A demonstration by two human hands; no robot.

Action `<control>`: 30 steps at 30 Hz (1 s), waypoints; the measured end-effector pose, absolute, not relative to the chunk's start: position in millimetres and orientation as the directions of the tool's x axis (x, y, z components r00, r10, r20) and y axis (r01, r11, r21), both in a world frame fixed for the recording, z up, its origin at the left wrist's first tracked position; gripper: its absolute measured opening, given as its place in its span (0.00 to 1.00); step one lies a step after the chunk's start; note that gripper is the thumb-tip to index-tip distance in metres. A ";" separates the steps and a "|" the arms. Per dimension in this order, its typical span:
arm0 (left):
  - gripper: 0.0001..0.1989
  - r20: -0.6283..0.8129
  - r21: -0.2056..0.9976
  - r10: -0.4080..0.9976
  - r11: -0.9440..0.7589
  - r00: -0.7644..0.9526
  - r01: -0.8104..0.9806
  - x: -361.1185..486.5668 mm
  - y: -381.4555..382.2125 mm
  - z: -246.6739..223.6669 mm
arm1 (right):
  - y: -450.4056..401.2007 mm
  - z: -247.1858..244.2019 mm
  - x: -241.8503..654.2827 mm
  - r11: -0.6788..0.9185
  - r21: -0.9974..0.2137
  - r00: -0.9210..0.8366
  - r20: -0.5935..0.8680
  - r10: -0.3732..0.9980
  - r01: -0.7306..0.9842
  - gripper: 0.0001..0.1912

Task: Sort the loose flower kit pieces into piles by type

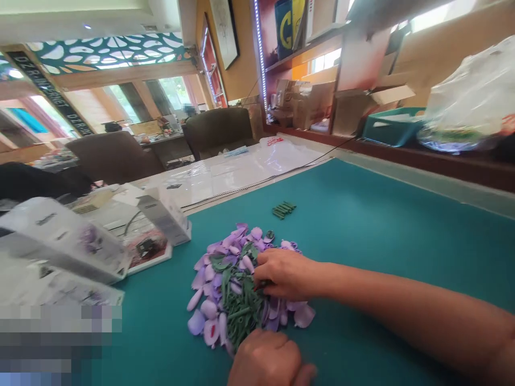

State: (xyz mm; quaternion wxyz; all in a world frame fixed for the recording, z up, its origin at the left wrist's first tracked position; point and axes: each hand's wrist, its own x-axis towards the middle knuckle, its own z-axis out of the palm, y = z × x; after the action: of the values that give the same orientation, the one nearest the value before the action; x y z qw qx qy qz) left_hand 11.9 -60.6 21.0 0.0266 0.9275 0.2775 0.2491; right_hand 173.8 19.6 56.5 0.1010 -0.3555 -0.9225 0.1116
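A heap of lilac plastic petals (209,308) and green plastic stem and leaf pieces (241,305) lies on a teal mat. My right hand (285,273) reaches in from the right, its fingers bent and pinched together down in the heap. Its fingertips are partly hidden, and what they grip cannot be made out. At the near edge of the heap, my left hand (267,359) is curled with its back up; its fingers are tucked out of sight. Several short green pieces (284,209) lie side by side in a row beyond the heap.
The teal mat (382,225) covers the table. White boxes (64,241) with flower prints stand at the left, beside a shallow tray holding a small dark item (147,247). Clear plastic sheeting (241,169) lies past the mat. Shelves at the right hold a teal basket (392,128) and cartons.
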 end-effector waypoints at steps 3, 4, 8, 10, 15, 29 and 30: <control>0.24 0.477 0.182 0.520 -0.847 0.709 0.499 10.1 -62.4 21.6 | 13.9 51.7 166.5 0.731 -0.244 -0.733 0.099 0.673 0.638 0.07; 0.23 0.445 0.176 0.535 -0.839 0.718 0.516 8.8 -62.5 21.8 | 12.4 50.8 164.8 0.722 -0.233 -0.726 0.087 0.682 0.651 0.07; 0.19 0.285 0.165 0.589 -0.807 0.756 0.567 3.6 -62.0 27.1 | 10.0 45.4 161.5 0.729 -0.216 -0.728 0.099 0.678 0.650 0.05; 0.19 0.226 0.162 0.605 -0.796 0.763 0.583 2.8 -61.9 30.8 | 10.3 41.6 161.7 0.736 -0.225 -0.728 0.136 0.672 0.638 0.06; 0.20 0.172 0.175 0.599 -0.800 0.782 0.574 3.1 -62.1 33.1 | 12.4 35.8 164.5 0.720 -0.322 -0.701 0.194 0.686 0.615 0.05; 0.20 0.141 0.179 0.621 -0.782 0.771 0.597 4.1 -60.9 29.4 | 25.5 48.4 176.7 0.461 -0.634 -0.421 0.227 0.878 0.621 0.05; 0.20 0.141 0.184 0.622 -0.781 0.770 0.597 4.0 -60.9 28.9 | 27.6 48.2 178.3 0.460 -0.647 -0.421 0.229 0.878 0.608 0.06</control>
State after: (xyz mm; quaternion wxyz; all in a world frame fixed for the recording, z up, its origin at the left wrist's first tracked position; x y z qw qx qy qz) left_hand 4.0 -60.9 28.9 0.0643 0.9386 0.3247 0.0975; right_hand 178.3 27.6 48.2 0.2794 -0.4600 -0.8075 0.2414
